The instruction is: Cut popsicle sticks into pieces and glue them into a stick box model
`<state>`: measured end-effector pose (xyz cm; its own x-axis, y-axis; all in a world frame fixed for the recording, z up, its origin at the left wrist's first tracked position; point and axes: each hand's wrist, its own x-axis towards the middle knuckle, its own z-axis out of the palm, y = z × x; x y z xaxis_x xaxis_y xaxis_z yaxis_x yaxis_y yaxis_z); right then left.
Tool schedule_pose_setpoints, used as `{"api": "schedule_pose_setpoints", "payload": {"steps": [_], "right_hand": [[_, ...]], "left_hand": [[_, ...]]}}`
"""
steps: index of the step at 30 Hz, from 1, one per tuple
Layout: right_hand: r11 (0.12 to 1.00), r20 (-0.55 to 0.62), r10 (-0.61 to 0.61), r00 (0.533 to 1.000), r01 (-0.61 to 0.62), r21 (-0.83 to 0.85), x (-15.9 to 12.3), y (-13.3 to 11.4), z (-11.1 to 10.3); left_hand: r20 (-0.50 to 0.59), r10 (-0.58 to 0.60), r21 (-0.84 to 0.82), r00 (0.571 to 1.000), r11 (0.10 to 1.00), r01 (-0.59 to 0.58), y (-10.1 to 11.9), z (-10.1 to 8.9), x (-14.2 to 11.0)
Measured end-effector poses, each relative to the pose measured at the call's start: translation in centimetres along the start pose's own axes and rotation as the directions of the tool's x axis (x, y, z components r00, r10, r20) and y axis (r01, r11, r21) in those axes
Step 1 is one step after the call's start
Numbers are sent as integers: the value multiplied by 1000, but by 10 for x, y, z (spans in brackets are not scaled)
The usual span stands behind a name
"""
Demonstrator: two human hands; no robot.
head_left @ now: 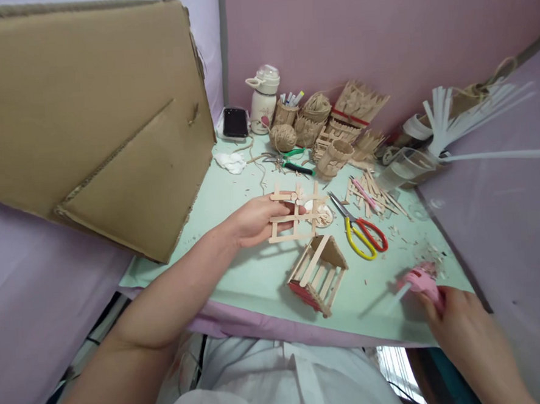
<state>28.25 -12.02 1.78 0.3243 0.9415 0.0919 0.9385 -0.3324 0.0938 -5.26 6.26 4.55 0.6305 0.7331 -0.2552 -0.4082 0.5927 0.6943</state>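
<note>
My left hand (264, 219) is closed on a lattice of crossed popsicle sticks (293, 217), lifted over the middle of the table. Some of its fingers pass behind the sticks. At the right edge of the table, my right hand (465, 324) grips a pink hot glue gun (422, 281) with a pale glue stick poking out of its back. Between the hands, nearer my body, a small stick-built house frame (318, 275) with a red-painted part rests tilted on the table. A round white dish (322, 214) of pale bits lies partly behind the lattice.
Scissors (361, 230) with yellow and red handles lie right of the lattice. Loose sticks (374, 195), green-handled pliers (290, 163), a twine ball (283, 138) and a white bottle (264, 102) sit farther back. Glue sticks (457, 120) stand in a clear cup. A cardboard panel (91, 115) blocks the left.
</note>
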Motion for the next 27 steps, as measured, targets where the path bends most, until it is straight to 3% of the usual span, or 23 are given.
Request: {"api": "schedule_pose_setpoints", "payload": {"steps": [4, 6, 8, 9, 10, 12, 14, 16, 17, 20, 27], "right_hand": [[991, 118, -35, 992, 50, -127, -2, 0, 5], [979, 38, -113, 993, 118, -167, -1, -4, -2], [959, -119, -255, 960, 235, -160, -1, -17, -11], [938, -186, -346, 919, 333, -100, -2, -26, -16], [876, -244, -474, 846, 480, -38, -3, -38, -20], [701, -250, -684, 685, 712, 32, -6, -65, -24], [563, -181, -808, 561, 825, 48, -7, -91, -20], [455, -185, -866, 465, 885, 98, -6, -111, -14], [421, -209, -873, 440, 898, 129, -4, -119, -11], [355, -284, -862, 419, 901, 250, 3, -135, -9], [373, -299, -821, 486, 854, 362, 12, -162, -29]], "left_hand": [[-14, 4, 19, 1000, 1000, -4, 2, 0, -1], [-24, 3, 22, 1000, 1000, -3, 3, 1, -1], [-29, -2, 19, 1000, 1000, 3, 4, 2, -2], [-28, -5, 18, 1000, 1000, 6, 4, 2, -1], [-25, -6, 17, 1000, 1000, 7, 4, 2, -1], [-13, -2, 16, 1000, 1000, 2, 3, 2, 0], [-5, 4, 17, 1000, 1000, -4, 2, 1, 0], [-10, 3, 18, 1000, 1000, -2, 2, 0, 1], [-13, 0, 19, 1000, 1000, 0, 2, 0, 1], [-2, 17, 26, 1000, 1000, -17, 2, 1, 0], [-24, 110, 135, 994, 985, -106, 0, 7, -6]]}}
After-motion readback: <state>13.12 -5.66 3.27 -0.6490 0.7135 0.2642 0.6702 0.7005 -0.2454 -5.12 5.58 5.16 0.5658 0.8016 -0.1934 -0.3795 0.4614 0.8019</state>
